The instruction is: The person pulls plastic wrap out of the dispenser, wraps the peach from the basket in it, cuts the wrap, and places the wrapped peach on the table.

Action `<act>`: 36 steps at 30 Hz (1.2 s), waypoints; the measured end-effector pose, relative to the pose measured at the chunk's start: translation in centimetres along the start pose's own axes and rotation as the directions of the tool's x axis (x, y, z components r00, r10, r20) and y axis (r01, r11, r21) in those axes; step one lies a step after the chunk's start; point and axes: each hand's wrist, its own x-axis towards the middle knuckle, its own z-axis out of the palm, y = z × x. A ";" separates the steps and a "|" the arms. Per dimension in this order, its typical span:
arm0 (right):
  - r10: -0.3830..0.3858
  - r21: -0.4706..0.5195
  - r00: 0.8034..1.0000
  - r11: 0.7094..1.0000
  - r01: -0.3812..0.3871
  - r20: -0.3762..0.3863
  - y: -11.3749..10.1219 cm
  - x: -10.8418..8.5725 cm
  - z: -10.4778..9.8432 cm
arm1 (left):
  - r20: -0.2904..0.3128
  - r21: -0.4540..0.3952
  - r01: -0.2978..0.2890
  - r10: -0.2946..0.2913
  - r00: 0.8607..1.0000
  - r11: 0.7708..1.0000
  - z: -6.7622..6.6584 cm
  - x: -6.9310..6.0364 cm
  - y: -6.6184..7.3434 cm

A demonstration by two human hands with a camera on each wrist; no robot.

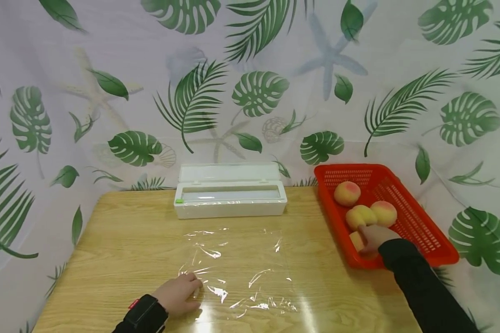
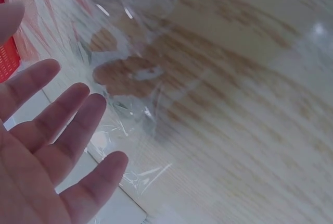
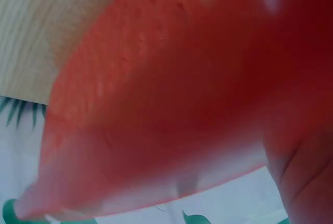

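Note:
A sheet of clear plastic wrap (image 1: 241, 273) lies on the table, its creases catching the light. My left hand (image 1: 178, 293) is over its left edge; the left wrist view shows the fingers (image 2: 78, 125) spread and relaxed, with nothing held. Inside the red basket (image 1: 333, 226) at the right, my right hand (image 1: 377, 237) has its fingers round the nearest peach (image 1: 356, 241), which it partly covers. Other peaches (image 1: 347, 193) lie farther back in the basket. The basket's wall (image 3: 156, 109) fills most of the right wrist view and hides the fingers there.
A white plastic wrap dispenser box (image 1: 231, 208) stands at the table's back edge with its lid raised. The wooden table (image 1: 121, 245) meets a leaf-patterned cloth (image 1: 233, 101) behind and at the sides.

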 end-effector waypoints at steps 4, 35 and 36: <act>0.036 0.097 0.999 0.995 -0.038 0.031 0.5 -0.6 0.6 | -0.002 -0.010 -0.007 0.007 1.000 1.000 -0.3 0.2 0.1; 0.052 0.323 0.906 0.941 0.096 -0.421 -1.1 -2.4 -2.6 | -0.085 0.023 -0.010 0.012 0.996 1.000 -0.7 1.3 -0.1; 0.035 0.308 0.899 0.945 0.113 -0.437 -1.5 -2.4 -3.0 | -0.099 0.019 -0.009 0.011 0.995 1.000 -0.9 1.5 0.0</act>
